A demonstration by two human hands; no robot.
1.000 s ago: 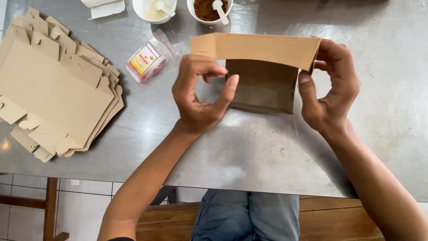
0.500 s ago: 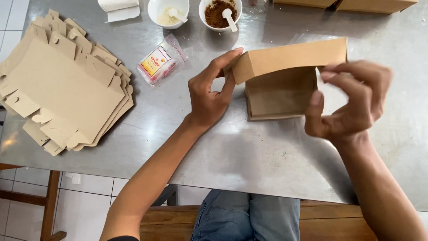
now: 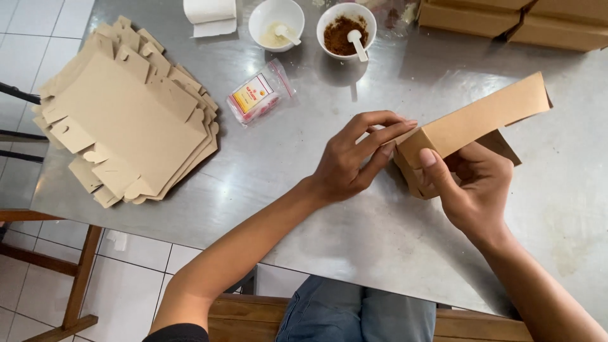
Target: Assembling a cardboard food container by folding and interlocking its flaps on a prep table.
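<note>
Steel table [image 3: 354, 253]; half-folded plain brown cardboard box [image 3: 472, 123] in left hand [image 3: 351, 161] and right hand [image 3: 472, 187] grip.

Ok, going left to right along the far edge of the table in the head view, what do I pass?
Paper roll → white bowl of pale powder → white bowl of brown powder → closed brown boxes.

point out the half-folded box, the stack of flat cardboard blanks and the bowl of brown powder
half-folded box [image 3: 474, 120], head view, on its long outer side panel
stack of flat cardboard blanks [image 3: 130, 117], head view, middle of top sheet
bowl of brown powder [image 3: 339, 35], head view, on the powder
</note>
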